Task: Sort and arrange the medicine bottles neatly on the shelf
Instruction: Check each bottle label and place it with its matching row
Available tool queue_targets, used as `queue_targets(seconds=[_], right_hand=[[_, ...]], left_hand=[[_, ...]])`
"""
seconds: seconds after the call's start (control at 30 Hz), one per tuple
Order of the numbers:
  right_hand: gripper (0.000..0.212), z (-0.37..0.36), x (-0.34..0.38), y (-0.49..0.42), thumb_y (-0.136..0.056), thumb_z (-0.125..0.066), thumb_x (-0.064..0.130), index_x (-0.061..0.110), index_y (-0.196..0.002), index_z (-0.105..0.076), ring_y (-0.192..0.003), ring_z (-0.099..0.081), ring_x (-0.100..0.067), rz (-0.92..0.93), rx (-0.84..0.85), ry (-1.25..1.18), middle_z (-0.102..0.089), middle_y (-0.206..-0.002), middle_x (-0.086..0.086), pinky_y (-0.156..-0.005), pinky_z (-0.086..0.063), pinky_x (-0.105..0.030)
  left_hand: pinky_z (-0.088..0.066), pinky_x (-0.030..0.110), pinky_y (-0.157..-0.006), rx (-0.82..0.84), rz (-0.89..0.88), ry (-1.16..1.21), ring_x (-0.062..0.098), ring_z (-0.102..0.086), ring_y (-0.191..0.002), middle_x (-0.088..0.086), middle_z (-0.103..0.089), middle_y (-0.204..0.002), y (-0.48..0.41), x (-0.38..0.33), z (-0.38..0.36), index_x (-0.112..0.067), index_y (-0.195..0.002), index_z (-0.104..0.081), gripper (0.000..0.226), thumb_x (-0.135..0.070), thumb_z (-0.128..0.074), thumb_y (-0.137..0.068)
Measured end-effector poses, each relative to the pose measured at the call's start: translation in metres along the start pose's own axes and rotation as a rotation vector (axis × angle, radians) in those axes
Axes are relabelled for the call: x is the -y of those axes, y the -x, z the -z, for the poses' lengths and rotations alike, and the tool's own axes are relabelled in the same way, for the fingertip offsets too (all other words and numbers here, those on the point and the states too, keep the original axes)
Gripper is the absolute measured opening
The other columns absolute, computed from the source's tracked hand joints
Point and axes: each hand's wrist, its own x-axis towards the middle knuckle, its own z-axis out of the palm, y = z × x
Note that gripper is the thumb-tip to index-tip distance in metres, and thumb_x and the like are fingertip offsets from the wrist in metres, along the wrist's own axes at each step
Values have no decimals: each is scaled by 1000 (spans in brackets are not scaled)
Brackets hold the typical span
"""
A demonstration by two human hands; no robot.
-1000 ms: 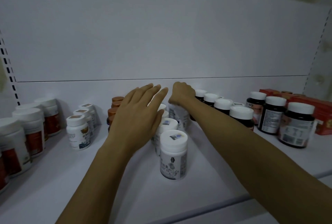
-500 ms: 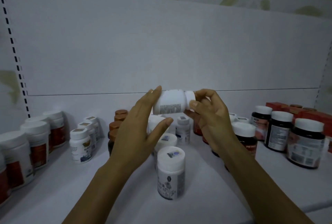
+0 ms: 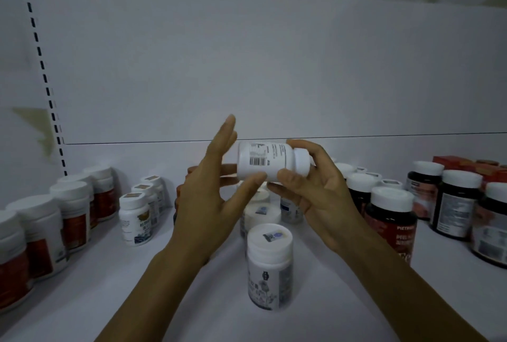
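Both hands are raised above the shelf (image 3: 137, 300) with a white medicine bottle (image 3: 263, 160) between them, lifted clear of the rows below. The bottle lies on its side, its white cap (image 3: 301, 161) pointing right and a barcode label (image 3: 256, 161) facing the camera. The right hand (image 3: 321, 193) grips the cap end, fingers curled over the top and thumb pressed under the body. The left hand (image 3: 208, 204) is spread wide, its fingers nearly straight behind the bottle's base, with the thumb tip touching the underside

On the shelf directly below stands a white bottle with a grey label (image 3: 269, 262), at the front of a short line of similar white-capped bottles (image 3: 262, 215) running back towards the rear panel (image 3: 247, 67). To the left are small white bottles with blue-patterned labels (image 3: 135, 215), and further left larger white bottles with red labels (image 3: 41, 226). An orange-capped bottle (image 3: 179, 190) shows partly behind the left hand. On the right stand rows of dark bottles with white caps (image 3: 391, 218), with red boxes (image 3: 463, 163) at the back
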Motion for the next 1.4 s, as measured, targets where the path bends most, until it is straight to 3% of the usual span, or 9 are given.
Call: queue_targets(seconds=[0.1,0.23,0.4,0.57,0.73,0.97,1.13,1.33,1.4], right_hand=[[57,1,0,0,-65,-81,8,19,-115,-56,-100,-68,-27,-32,45,-13,-70,-108,-7,-75,-58,-32],[58,1,3,-2,-69,-78,16,18,-122,-54,-96,-70,-28,-102,29,-58,-67,-113,-12,-69,-59,-31],[48,2,3,-3,-71,-74,8,15,-114,-55,-92,-70,-27,-73,51,-81,-68,-105,-10,-67,-58,-28],[63,5,1,-3,-58,-85,11,19,-113,-56,-95,-69,-31,-79,85,-86,-71,-104,-7,-70,-58,-33],[88,4,2,-5,-46,-93,37,15,-121,-53,-93,-70,-29,-106,66,-139,-71,-103,-9,-68,-58,-31],[72,6,3,-3,-54,-85,19,20,-120,-56,-97,-69,-30,-92,119,-158,-71,-103,-9,-71,-58,-33],[86,7,0,-5,-47,-93,30,16,-123,-55,-98,-69,-29,-123,70,-176,-69,-108,-11,-70,-58,-33],[57,5,1,-2,-70,-78,-4,18,-117,-55,-94,-69,-25,-94,98,-136,-67,-108,-12,-75,-58,-33],[60,5,2,-2,-70,-72,0,23,-122,-54,-96,-68,-24,-67,36,-107,-64,-112,-12,-79,-58,-35]], left_hand=[[-53,16,-65,0,62,-18,-3,-65,-80,-14,-65,-115,-1,2,2,-41,-136,-38,59,-57,-52,-81],[-54,16,-79,36,-30,-6,5,-65,-102,-1,-63,-123,1,4,-3,-29,-127,-48,50,-42,-64,-81],[-55,26,-86,63,-67,19,12,-60,-115,-4,-51,-138,4,4,-5,-29,-130,-44,54,-43,-63,-82],[-51,8,-66,37,-27,-52,0,-63,-90,-18,-60,-111,3,0,-6,-37,-129,-42,51,-52,-56,-82],[-52,13,-80,60,-140,-76,11,-58,-110,-2,-47,-139,6,5,-9,-27,-127,-42,49,-42,-61,-83],[-48,4,-67,-4,-86,-107,3,-62,-92,-6,-62,-118,5,2,-6,-23,-132,-47,54,-54,-50,-88],[-54,18,-83,41,-176,-103,11,-56,-117,0,-48,-140,7,5,-10,-23,-126,-46,45,-42,-58,-87],[-49,8,-80,4,-110,-83,1,-55,-113,-8,-54,-132,6,3,-9,-31,-135,-42,52,-52,-51,-89],[-48,9,-85,12,-79,-103,5,-54,-115,-5,-53,-134,7,5,-10,-31,-136,-41,51,-49,-51,-89]])
